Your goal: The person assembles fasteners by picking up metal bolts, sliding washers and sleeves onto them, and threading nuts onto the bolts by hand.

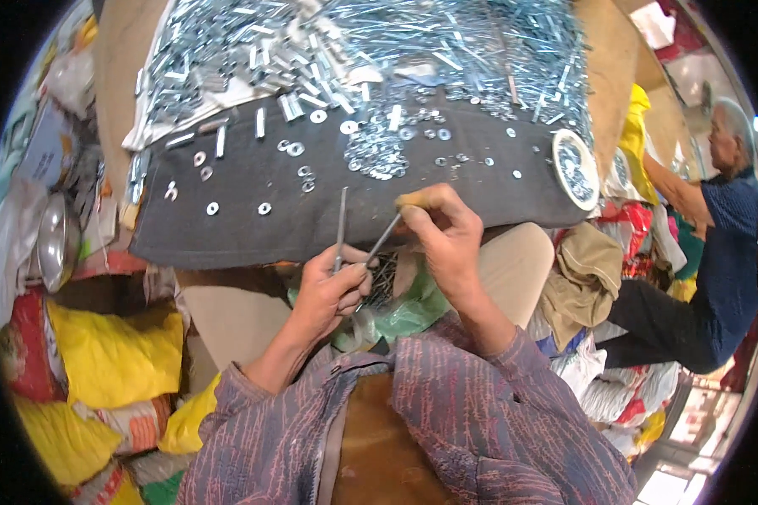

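Over my lap, just in front of the dark cloth, my left hand is closed around thin metal rods. One metal rod points up and away from its fingers. A second, slanted rod runs from the left fingers to my right hand, which pinches its upper end. Whether a small part sits at that end is hidden by the fingertips. Beyond my hands lies a pile of metal washers. Loose washers and nuts are scattered around it, and several short metal sleeves lie to the left.
A large heap of long thin metal rods covers the far side of the table. At its right edge stands a white round bowl of small parts. Yellow sacks lie at left; a green plastic bag is between my legs. Another person sits at right.
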Available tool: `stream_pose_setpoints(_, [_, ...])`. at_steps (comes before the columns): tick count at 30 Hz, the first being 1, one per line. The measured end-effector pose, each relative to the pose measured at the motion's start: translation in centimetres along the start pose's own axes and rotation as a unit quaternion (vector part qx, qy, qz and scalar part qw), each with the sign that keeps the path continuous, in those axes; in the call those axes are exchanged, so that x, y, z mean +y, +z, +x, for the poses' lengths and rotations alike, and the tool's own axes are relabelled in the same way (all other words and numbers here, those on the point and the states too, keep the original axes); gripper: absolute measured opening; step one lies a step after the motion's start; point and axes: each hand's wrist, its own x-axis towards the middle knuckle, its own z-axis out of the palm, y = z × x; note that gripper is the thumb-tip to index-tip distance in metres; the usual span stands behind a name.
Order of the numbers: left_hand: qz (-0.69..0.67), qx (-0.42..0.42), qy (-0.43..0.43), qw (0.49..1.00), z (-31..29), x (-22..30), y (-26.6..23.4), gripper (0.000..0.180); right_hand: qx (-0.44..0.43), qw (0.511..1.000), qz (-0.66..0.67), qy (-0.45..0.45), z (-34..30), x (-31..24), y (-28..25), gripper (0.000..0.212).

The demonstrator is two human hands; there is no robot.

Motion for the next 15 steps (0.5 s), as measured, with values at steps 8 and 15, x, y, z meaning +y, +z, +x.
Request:
stream_pose_setpoints(8, [0.091, -0.011, 0.053, 0.994, -0.4, 0.5, -0.4, 0.027, -0.098, 0.915, -0.209, -0.331, -1.0, 0.4, -0.4, 0.03])
stream_pose_setpoints(15, [0.221, -0.001, 0.152, 0.963, -0.9, -0.1, -0.5, 0.033, 0.029, 0.903, -0.398, -0.162, 7.2, 2.1, -3.8, 0.022])
